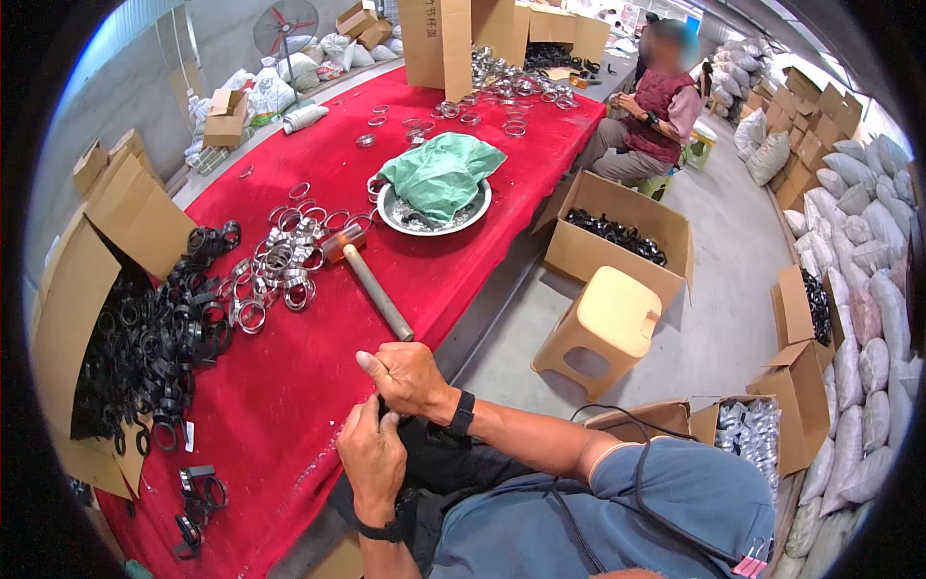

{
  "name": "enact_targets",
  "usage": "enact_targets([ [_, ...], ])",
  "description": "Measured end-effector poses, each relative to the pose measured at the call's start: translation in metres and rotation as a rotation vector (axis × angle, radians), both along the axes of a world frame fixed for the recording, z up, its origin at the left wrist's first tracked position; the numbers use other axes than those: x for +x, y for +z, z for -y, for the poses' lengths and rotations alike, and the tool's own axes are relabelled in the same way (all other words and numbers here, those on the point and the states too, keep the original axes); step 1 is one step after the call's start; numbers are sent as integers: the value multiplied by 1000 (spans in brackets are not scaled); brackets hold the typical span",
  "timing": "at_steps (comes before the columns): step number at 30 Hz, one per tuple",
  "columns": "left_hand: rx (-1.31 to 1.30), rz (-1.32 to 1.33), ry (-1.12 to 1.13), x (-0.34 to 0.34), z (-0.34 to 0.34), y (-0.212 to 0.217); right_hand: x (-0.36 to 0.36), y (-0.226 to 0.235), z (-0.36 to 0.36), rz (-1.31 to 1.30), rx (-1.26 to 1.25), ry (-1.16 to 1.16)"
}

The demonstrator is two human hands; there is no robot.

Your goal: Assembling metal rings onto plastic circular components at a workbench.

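Your left hand (371, 463) and right hand (410, 378) pinched a small dark part (384, 413), mostly hidden; should've braced it against the red cloth-covered table (289, 386).

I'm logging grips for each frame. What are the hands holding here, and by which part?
Both the left hand and right hand close on a small dark part between them; which part they grip cannot be told.

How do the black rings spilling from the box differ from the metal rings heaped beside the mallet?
The black rings are dark and matt; the metal rings are silvery and shiny. The black rings spill from an open cardboard box; the metal rings lie loose on the red cloth. Both are round hoops.
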State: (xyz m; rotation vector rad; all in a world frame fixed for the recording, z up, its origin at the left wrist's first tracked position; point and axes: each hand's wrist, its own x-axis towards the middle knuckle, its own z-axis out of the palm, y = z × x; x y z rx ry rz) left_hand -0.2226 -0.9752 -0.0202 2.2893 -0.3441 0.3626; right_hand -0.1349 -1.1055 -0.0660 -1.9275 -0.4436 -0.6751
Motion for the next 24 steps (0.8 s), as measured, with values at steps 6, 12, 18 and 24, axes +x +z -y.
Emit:
enact_targets([
  [6,15,19,42,-3,2,1,-1,1,-2,-16,17,5],
  [12,-128,-4,-7,-6,-7,-2,-3,-2,-4,-74,115,8],
  [18,-210,-48,40,-12,-11,-14,-3,-10,-10,-335,268,3],
  [24,-112,11,171,-19,-20,-13,-5,-10,-39,-308,300,26],
])
